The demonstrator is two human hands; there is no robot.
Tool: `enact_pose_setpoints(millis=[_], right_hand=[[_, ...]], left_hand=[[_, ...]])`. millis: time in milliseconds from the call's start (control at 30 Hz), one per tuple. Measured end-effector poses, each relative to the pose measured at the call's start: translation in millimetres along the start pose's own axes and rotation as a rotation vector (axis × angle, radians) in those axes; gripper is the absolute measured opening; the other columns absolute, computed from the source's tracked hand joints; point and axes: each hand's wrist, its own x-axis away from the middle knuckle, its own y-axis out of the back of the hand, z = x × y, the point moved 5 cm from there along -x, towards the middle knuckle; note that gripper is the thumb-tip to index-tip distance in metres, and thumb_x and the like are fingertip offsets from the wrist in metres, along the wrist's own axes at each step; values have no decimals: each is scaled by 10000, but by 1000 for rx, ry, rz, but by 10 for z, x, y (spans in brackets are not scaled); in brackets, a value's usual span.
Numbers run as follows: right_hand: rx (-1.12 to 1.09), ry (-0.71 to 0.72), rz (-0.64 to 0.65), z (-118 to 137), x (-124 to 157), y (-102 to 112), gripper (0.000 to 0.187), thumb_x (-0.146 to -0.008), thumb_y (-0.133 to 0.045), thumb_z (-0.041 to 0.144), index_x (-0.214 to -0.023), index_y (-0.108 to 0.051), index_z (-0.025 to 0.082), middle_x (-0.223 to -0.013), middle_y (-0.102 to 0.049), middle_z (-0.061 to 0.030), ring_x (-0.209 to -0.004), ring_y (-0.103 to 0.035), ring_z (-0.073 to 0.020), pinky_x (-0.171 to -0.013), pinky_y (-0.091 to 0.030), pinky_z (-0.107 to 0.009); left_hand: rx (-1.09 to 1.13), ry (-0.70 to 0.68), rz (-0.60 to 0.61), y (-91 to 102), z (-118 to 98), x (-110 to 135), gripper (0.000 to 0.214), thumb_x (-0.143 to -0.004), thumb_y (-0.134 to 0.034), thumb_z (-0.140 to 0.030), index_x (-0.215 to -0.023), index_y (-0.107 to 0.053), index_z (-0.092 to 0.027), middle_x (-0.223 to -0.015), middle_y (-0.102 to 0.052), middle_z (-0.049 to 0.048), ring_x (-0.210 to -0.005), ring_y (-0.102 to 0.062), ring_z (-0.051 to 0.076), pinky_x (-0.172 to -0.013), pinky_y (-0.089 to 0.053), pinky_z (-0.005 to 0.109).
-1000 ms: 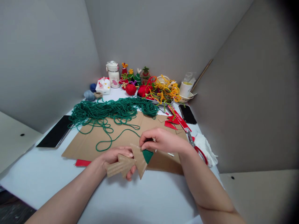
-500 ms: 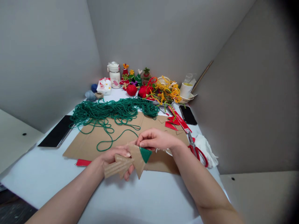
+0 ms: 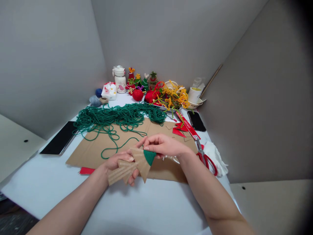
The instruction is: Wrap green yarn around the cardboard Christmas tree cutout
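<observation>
A brown cardboard tree cutout [image 3: 140,164] lies across my left hand [image 3: 122,160], its trunk towards my wrist. My left thumb presses on its near face, and the fingers curl behind it. Green yarn [image 3: 149,157] is wound around the tip at the right. My right hand [image 3: 160,145] is closed in a pinch at the upper edge of this wound part, with the yarn between thumb and fingers. From there a strand loops left over a cardboard sheet [image 3: 90,151] to a heap of green yarn [image 3: 110,116].
At right lie red-handled scissors [image 3: 206,160], a white tissue [image 3: 216,158], a red box cutter packet [image 3: 188,125] and a phone [image 3: 197,120]. A black tablet [image 3: 58,137] is at left. Behind stand a white bottle [image 3: 120,80], small yarn trees [image 3: 145,83] and a tray of yellow yarn [image 3: 176,96].
The cardboard tree has tilted slightly and shifted a little up and left. My right hand stays pinched near the green tip, and my left hand keeps its hold.
</observation>
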Motion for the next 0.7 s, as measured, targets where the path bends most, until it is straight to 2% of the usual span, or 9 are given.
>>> enact_pose_setpoints(millis=[67,133,200,367,500,600,700], right_hand=[[15,-41,-13,-36,-11,-4,230,-842,-526,360,-792,-567,140,-870,-631,-35,-434,-401,-4,-380,-303,-135],[33,-74,-19,-66,-24,-19,211,-840,-513,340,-794,-575,144,-657,-581,18,-423,-387,-21,-373,-271,-138],[45,-82,-15,-82,-39,-42,181,-826,-508,302,-769,-572,143,-570,-533,44,-422,-374,-30,-376,-263,-144],[90,-44,-9,-106,-85,-90,156,-803,-487,250,-705,-534,138,-587,-518,45,-449,-348,-32,-417,-267,-161],[141,-33,-2,-129,-106,-94,186,-816,-471,271,-706,-535,134,-611,-515,40,-460,-345,-36,-433,-279,-168],[171,-30,3,-124,-91,-67,175,-825,-484,292,-779,-555,139,-634,-526,37,-472,-363,-43,-433,-291,-165],[256,-30,-48,-96,-51,8,203,-847,-483,341,-827,-551,151,-684,-553,24,-526,-424,-62,-469,-332,-170]], left_hand=[[4,-16,-1,8,-3,0,609,-772,-459,-274,-1357,-381,-126,-660,-691,55,-507,-635,176,-518,-505,301],[21,-41,7,24,-8,3,621,-779,-460,-287,-1370,-362,-124,-656,-688,58,-503,-636,181,-511,-503,301],[38,-67,13,50,-16,10,622,-791,-457,-301,-1380,-352,-131,-667,-686,64,-507,-639,185,-506,-503,302],[105,-140,-20,164,-25,23,509,-808,-454,-288,-1304,-459,-173,-698,-680,65,-510,-630,173,-527,-500,310],[203,-113,-85,219,9,11,309,-783,-508,-291,-997,-635,-108,-643,-664,72,-483,-606,164,-531,-499,312],[260,-100,-174,215,-9,-4,234,-759,-535,-280,-801,-650,-80,-631,-657,76,-493,-603,158,-533,-503,297],[314,-129,-283,204,-73,-18,218,-774,-510,-248,-711,-633,-79,-612,-645,75,-497,-600,150,-525,-510,277]])
